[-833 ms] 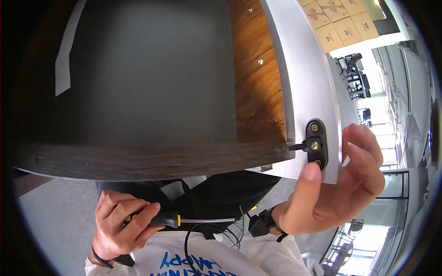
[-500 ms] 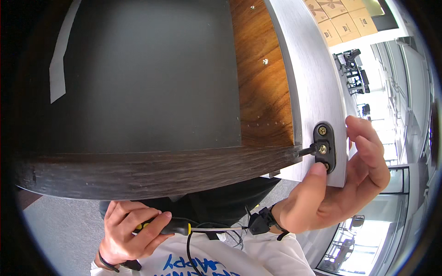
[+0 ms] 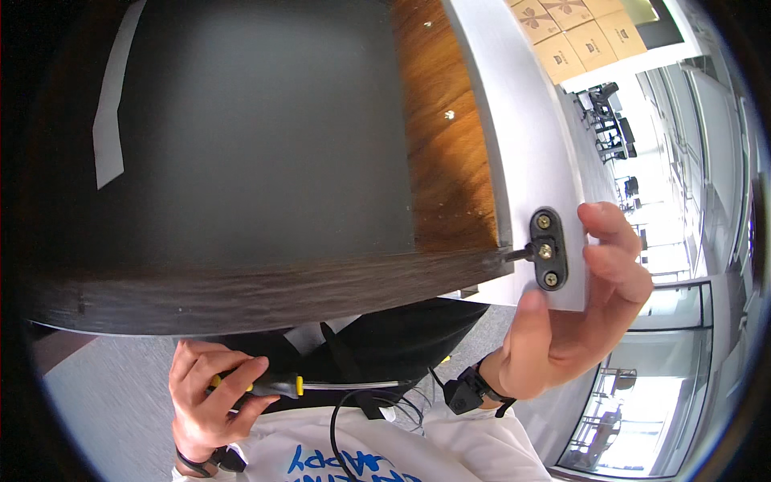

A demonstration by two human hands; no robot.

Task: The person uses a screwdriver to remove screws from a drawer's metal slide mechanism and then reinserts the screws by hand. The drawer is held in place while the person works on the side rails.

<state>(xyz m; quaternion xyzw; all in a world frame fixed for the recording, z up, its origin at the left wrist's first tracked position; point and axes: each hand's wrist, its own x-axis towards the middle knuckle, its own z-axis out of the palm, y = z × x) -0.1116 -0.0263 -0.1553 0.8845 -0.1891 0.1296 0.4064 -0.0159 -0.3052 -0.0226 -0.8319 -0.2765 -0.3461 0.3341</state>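
Observation:
My left hand (image 3: 210, 402) is closed around the black and yellow handle of a screwdriver (image 3: 281, 386), whose thin metal shaft points right, below the cabinet's front edge. At the end of a white panel (image 3: 526, 120), my right hand (image 3: 574, 333) is open. Its thumb lies just below a black oblong hinge fitting (image 3: 549, 249), with the fingers spread along the panel's right edge; whether they touch it I cannot tell. Brass-coloured screws sit in the fitting, and a short dark arm joins it to the corner of a dark wooden cabinet (image 3: 241, 297).
The cabinet has a dark grey inner panel (image 3: 265, 145) and a brown wood-grain side (image 3: 450, 161) with small metal studs. A pale strip (image 3: 110, 120) lies at upper left. A black cable (image 3: 336, 434) hangs before my shirt. Cardboard boxes (image 3: 578, 40) stand at upper right.
My right thumb has come off the fitting's lower screw and now lies below it. The left hand with the screwdriver has moved slightly left, and the view has shifted a little.

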